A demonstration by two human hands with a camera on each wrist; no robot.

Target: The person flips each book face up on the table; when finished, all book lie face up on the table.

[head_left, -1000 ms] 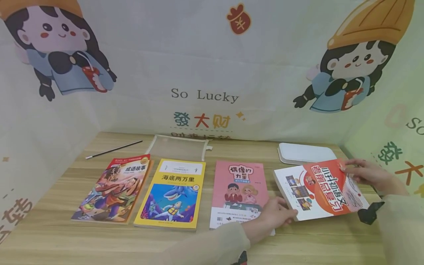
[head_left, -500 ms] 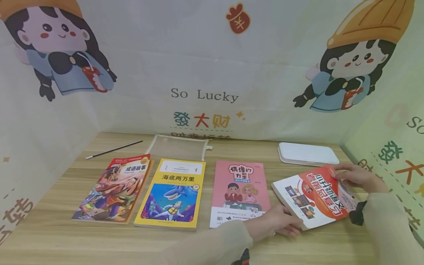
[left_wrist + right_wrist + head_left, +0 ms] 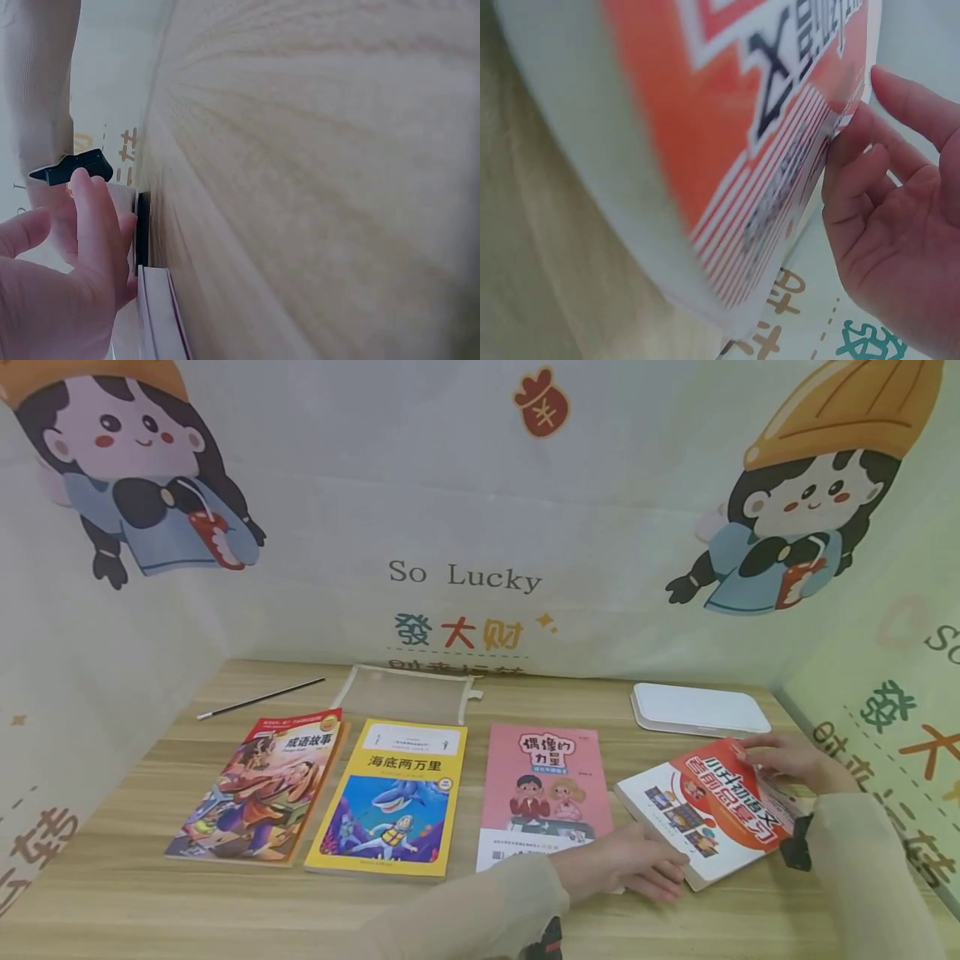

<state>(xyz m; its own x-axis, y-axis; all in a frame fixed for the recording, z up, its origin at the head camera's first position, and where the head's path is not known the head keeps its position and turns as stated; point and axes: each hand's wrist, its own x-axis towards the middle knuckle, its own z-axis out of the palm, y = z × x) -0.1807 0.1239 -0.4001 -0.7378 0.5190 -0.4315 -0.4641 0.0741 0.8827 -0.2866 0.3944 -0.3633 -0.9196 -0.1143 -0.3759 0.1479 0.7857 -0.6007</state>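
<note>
A thick red and white book lies at a slant on the right of the table. At its far right corner my right hand grips the edge, fingers curled in the right wrist view, where the red cover looms close. My left hand is at the book's near left corner with fairly straight fingers, its forearm crossing in front of a pink book. In the left wrist view that hand is beside a book's edge; its thumb stands away from the fingers.
A yellow book and a red illustrated book lie to the left. Behind them are a mesh pouch and a thin black stick. A white case sits at the back right, before the printed cloth backdrop.
The red and white book has come down and slightly nearer, turning counterclockwise. My right hand moved left and down with it; my left hand shifted slightly right, its fingers straighter.
</note>
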